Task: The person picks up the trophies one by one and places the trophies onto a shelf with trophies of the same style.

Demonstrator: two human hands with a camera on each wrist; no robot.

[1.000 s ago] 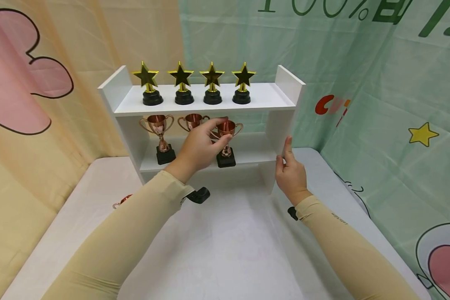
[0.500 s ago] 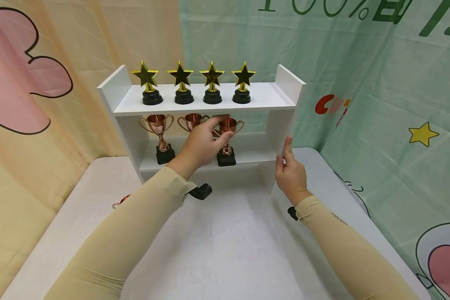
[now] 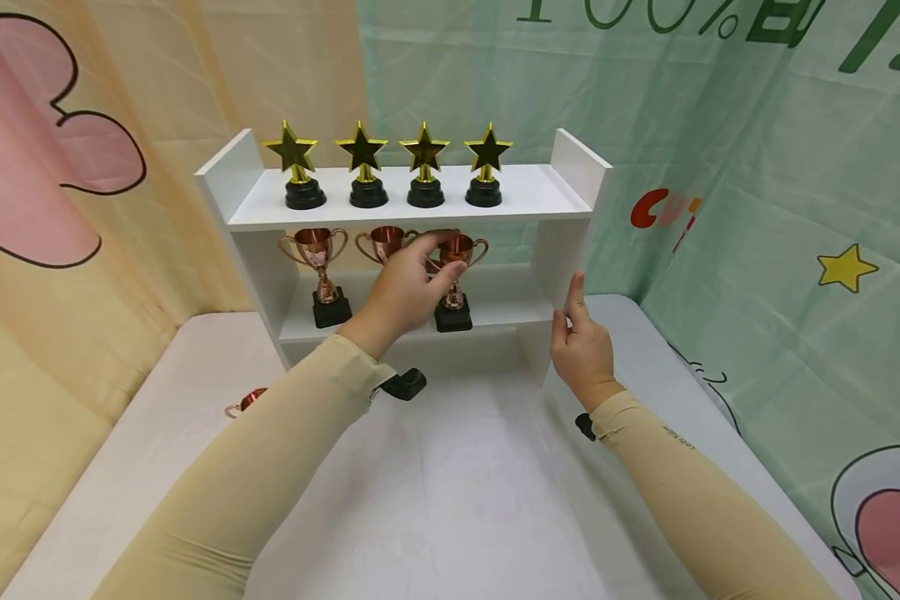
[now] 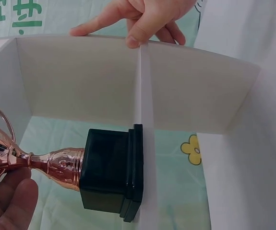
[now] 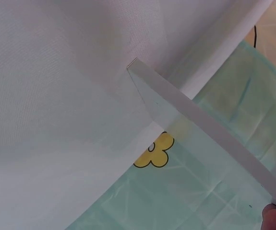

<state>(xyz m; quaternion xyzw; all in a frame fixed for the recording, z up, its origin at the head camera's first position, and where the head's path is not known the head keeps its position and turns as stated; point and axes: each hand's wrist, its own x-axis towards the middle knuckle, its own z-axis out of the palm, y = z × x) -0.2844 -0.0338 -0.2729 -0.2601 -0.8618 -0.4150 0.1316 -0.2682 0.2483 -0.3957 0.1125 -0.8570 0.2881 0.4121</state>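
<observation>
My left hand (image 3: 405,292) grips a copper-coloured trophy cup (image 3: 457,250) by its upper part, fingers partly hiding the bowl. In the left wrist view the black base (image 4: 110,170) of this trophy meets the middle board of the white shelf (image 3: 412,223). Two similar cups stand to its left: one trophy (image 3: 322,275) in full sight, another trophy (image 3: 385,242) mostly behind my hand. My right hand (image 3: 585,354) touches the shelf's right side panel, index finger straight along the outside and thumb (image 5: 274,218) at the front edge.
Several gold star trophies (image 3: 425,167) stand in a row on the top board. Another copper cup (image 3: 251,398) lies on the white table (image 3: 435,492) at left, largely covered by my left sleeve. Printed curtains (image 3: 765,208) hang behind and beside the table.
My left hand and the gripped trophy have shifted very slightly right over the last second. My right hand stays in place on the side panel.
</observation>
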